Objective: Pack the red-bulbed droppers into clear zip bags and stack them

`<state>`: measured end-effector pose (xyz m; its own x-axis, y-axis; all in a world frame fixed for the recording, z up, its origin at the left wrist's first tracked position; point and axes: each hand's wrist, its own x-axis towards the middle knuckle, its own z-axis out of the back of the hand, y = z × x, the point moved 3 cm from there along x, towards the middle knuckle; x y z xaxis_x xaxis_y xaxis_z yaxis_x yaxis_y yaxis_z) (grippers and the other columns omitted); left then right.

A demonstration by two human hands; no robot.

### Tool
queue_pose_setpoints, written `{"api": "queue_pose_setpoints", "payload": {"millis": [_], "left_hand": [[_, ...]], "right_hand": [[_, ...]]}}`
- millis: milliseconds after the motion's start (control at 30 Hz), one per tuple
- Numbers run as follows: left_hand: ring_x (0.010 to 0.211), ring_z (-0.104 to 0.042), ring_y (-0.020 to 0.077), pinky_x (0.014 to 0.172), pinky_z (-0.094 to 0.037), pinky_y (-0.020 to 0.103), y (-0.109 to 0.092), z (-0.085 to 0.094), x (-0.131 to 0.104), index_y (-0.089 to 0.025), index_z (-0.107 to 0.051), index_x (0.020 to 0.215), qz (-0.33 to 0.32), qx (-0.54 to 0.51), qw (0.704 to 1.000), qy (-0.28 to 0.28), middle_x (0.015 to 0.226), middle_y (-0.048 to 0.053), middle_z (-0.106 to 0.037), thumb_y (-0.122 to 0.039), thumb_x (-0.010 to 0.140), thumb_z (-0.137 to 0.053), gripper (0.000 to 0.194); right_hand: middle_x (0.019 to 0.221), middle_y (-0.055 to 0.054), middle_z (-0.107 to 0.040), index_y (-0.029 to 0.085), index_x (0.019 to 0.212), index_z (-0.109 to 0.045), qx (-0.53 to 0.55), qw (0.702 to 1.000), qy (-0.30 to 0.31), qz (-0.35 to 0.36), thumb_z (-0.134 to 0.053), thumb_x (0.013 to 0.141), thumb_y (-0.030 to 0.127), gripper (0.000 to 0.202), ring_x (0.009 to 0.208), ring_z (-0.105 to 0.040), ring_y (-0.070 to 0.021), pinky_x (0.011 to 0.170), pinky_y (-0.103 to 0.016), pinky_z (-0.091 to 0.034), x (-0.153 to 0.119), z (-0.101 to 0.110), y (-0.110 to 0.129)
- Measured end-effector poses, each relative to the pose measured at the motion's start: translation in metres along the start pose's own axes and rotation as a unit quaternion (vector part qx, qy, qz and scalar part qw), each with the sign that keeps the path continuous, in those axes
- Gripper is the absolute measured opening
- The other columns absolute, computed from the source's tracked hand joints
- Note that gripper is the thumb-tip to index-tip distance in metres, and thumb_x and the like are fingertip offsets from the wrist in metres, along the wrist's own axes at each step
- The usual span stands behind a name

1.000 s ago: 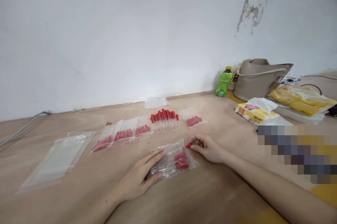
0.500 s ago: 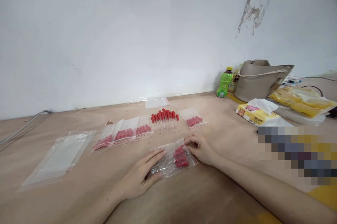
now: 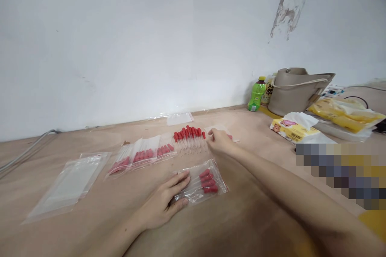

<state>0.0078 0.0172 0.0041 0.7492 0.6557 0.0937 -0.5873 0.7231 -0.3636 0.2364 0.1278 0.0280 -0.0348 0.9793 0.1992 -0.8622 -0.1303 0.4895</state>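
My left hand [image 3: 163, 198] lies with outstretched fingers on a clear zip bag [image 3: 196, 194], pressing it against the table. Inside that bag are several droppers with red rubber bulbs [image 3: 208, 182]. My right hand [image 3: 221, 141] is beside the right end of a loose pile of red-bulbed droppers [image 3: 189, 136]. Its fingers are bent, with a gap between thumb and forefinger, and I see nothing held in them. Behind this hand, a filled dropper bag [image 3: 233, 138] is mostly covered.
Filled bags of droppers [image 3: 144, 153] overlap left of the pile. Flat unfilled bags [image 3: 70, 180] lie farther left, and another bag [image 3: 180, 119] rests near the wall. On the right are a tissue pack [image 3: 294, 128], a green bottle [image 3: 257, 94] and a grey-beige bag [image 3: 297, 92].
My right hand has left the zip bag's open end and moved away from me to the dropper pile. My left hand stays on the bag.
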Motion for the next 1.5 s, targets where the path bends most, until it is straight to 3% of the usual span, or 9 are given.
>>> {"api": "queue_pose_setpoints", "payload": {"millis": [233,400,467,533,600,733,833,1233,1500], "left_hand": [[0.126,-0.025,0.0216,0.102,-0.026,0.041,-0.001,0.000,-0.001,-0.028,-0.023,0.134,0.012,0.009,1.000,0.009,0.140,0.001,-0.022,-0.034,0.088,-0.038,0.049],[0.126,-0.025,0.0210,0.102,-0.025,0.040,-0.001,-0.001,-0.001,-0.027,-0.023,0.134,0.017,0.011,1.000,0.013,0.140,0.001,-0.022,-0.036,0.088,-0.038,0.049],[0.126,-0.026,0.0206,0.102,-0.025,0.039,-0.001,-0.001,-0.001,-0.027,-0.023,0.133,0.016,0.009,1.000,0.012,0.140,0.001,-0.022,-0.035,0.088,-0.038,0.048],[0.125,-0.027,0.0207,0.102,-0.026,0.039,-0.001,0.000,-0.001,-0.028,-0.025,0.133,0.011,0.003,1.000,0.007,0.140,0.001,-0.023,-0.035,0.088,-0.038,0.048],[0.125,-0.027,0.0208,0.102,-0.027,0.038,-0.001,0.000,-0.001,-0.028,-0.026,0.133,0.003,-0.003,1.000,0.004,0.140,0.001,-0.023,-0.034,0.088,-0.039,0.047],[0.125,-0.027,0.0214,0.101,-0.027,0.039,-0.001,0.001,-0.001,-0.029,-0.025,0.133,0.000,-0.004,1.000,0.006,0.140,0.001,-0.023,-0.035,0.088,-0.039,0.047],[0.125,-0.027,0.0222,0.101,-0.027,0.041,-0.001,0.001,-0.001,-0.029,-0.025,0.133,-0.002,-0.004,1.000,0.006,0.140,0.001,-0.024,-0.035,0.088,-0.039,0.047],[0.124,-0.029,0.0223,0.101,-0.028,0.041,-0.004,0.003,-0.001,-0.029,-0.024,0.133,-0.001,-0.003,1.000,0.002,0.139,0.001,-0.024,-0.034,0.088,-0.039,0.047],[0.125,-0.026,0.0214,0.101,-0.026,0.041,-0.001,0.000,0.000,-0.029,-0.022,0.134,-0.002,0.002,1.000,0.005,0.140,0.001,-0.022,-0.034,0.088,-0.038,0.048]], "right_hand": [[0.093,-0.021,-0.061,0.005,0.108,-0.045,-0.069,0.989,0.084,-0.096,-0.059,0.061,0.012,0.049,0.082,-0.059,-0.0298,0.061,-0.030,-0.041,0.035,-0.029,0.016],[0.095,-0.022,-0.060,0.003,0.124,-0.029,-0.068,0.990,0.078,-0.095,-0.055,0.063,0.009,0.066,0.084,-0.059,-0.0285,0.065,-0.031,-0.042,0.025,-0.016,0.015],[0.092,-0.017,-0.060,0.006,0.130,-0.016,-0.033,0.996,0.044,-0.070,-0.047,0.071,0.013,0.067,0.081,-0.059,-0.0233,0.064,-0.029,-0.043,0.010,-0.003,0.006],[0.079,-0.009,-0.060,0.008,0.131,-0.008,0.090,0.995,-0.022,-0.039,-0.042,0.075,0.018,0.066,0.068,-0.059,-0.0182,0.059,-0.027,-0.044,-0.008,0.009,-0.009],[0.075,-0.002,-0.055,0.014,0.130,-0.004,0.250,0.965,-0.064,-0.045,-0.042,0.076,0.025,0.067,0.051,-0.054,-0.0128,0.048,-0.025,-0.044,-0.029,0.014,-0.028],[0.069,0.006,-0.046,0.021,0.113,-0.021,0.472,0.870,-0.116,-0.083,-0.051,0.068,0.030,0.055,0.046,-0.052,-0.0096,0.044,-0.026,-0.047,-0.064,0.008,-0.050],[0.069,0.007,-0.048,0.023,0.100,-0.026,0.530,0.834,-0.118,-0.100,-0.057,0.064,0.030,0.048,0.048,-0.054,-0.0098,0.046,-0.026,-0.049,-0.075,0.002,-0.048],[0.064,0.007,-0.052,0.023,0.088,-0.031,0.604,0.788,-0.053,-0.105,-0.060,0.065,0.033,0.039,0.057,-0.059,-0.0115,0.059,-0.028,-0.050,-0.079,-0.011,-0.033],[0.068,0.006,-0.054,0.024,0.092,-0.031,0.599,0.797,-0.008,-0.075,-0.062,0.064,0.039,0.044,0.057,-0.058,-0.0110,0.056,-0.027,-0.047,-0.086,-0.012,-0.029]]}}
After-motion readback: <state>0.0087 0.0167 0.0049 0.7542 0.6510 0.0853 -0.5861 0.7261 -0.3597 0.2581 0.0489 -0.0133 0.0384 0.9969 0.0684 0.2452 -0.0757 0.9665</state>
